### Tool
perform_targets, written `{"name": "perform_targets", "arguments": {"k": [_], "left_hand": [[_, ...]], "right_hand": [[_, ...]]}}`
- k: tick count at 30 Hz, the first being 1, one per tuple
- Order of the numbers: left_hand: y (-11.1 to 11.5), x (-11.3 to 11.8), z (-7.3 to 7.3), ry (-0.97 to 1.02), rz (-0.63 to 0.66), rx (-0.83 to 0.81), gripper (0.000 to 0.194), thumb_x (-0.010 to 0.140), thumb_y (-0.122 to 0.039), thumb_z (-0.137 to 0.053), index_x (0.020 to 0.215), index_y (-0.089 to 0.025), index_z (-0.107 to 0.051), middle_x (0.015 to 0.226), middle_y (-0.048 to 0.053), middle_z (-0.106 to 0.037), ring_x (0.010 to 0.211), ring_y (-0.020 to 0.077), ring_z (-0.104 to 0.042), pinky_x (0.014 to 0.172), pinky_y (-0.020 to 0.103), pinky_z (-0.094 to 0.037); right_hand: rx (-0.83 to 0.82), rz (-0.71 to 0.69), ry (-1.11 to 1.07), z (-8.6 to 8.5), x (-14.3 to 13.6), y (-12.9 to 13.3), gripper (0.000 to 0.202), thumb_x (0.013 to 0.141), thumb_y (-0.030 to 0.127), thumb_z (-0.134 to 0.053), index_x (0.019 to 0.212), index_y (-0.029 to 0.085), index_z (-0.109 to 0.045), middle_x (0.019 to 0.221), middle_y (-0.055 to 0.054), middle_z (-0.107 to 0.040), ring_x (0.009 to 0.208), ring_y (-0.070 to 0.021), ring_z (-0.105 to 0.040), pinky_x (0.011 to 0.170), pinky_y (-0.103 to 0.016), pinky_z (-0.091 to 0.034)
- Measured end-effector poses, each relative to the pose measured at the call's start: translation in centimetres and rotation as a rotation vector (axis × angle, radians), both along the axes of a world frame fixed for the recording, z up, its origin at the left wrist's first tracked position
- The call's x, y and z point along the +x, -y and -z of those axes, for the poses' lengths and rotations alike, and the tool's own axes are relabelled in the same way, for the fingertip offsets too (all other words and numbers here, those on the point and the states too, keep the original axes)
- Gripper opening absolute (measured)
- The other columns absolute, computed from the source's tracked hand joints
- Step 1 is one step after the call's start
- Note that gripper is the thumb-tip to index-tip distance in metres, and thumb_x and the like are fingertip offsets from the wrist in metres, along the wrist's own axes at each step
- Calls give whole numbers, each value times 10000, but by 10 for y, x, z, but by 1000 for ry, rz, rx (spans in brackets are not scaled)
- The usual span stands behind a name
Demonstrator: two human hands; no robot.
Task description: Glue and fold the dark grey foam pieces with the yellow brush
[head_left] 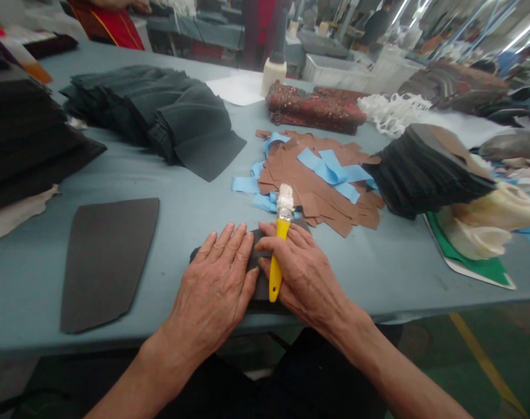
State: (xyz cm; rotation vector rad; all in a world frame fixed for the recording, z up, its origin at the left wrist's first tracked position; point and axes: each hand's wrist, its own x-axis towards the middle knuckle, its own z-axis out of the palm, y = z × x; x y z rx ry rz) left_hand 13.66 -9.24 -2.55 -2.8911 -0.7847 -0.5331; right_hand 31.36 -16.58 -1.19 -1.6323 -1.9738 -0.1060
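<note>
While that dark panel (261,288) sits on the table (387,265) just under the left fingers (236,247), flat and barely spread, and the right fingers (271,245), pinching a yellow brush (281,233), I'd guess it's light, kinda bendy, best grabbed by an edge.

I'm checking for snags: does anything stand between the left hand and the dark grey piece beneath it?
Nothing visible does: the left hand lies on the dark grey piece, though the palm's underside is hidden. The yellow-handled paintbrush is in the right hand, alongside.
</note>
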Motion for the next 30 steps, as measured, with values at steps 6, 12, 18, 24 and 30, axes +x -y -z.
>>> {"name": "perform_targets", "arguments": {"k": [6,12,18,24,30], "left_hand": [[-2,0,-1,-11,14,71,523,1089,-266,-323,1457,-20,-601,1538,189,-620,1409,376,-621,1141,552,-498],[-4,-3,-1,-32,38,124,500,1087,-267,-335,1426,-14,-601,1512,209,-641,1383,373,-635,1145,527,-429],[-5,-3,-5,-56,55,110,490,1083,-247,-334,1448,-9,-558,1500,211,-651,1370,367,-634,1165,500,-369],[-4,-2,-9,-65,53,82,464,1067,-218,-372,1447,-12,-540,1480,213,-662,1356,355,-623,1179,484,-349],[-4,-4,-9,-58,42,22,461,1060,-226,-407,1459,-32,-533,1507,211,-638,1388,331,-578,1187,467,-350]], "right_hand": [[-99,-86,-3,1,6,-5,271,994,109,-543,1244,197,-600,1402,-160,-721,1276,-288,-683,1154,-481,-481],[-133,-67,-34,-1,10,-4,227,1007,171,-590,1233,188,-601,1414,-181,-705,1283,-327,-670,1143,-523,-483],[-140,-67,-105,-3,20,-6,181,1039,245,-594,1203,171,-608,1400,-190,-708,1261,-341,-671,1130,-559,-485],[-115,-76,-115,-2,20,-7,189,1021,212,-586,1207,177,-600,1378,-212,-717,1184,-358,-699,1063,-573,-523],[-78,114,-137,4,17,-3,248,971,197,-622,1216,163,-599,1404,-227,-697,1288,-388,-641,1118,-628,-486]]}}
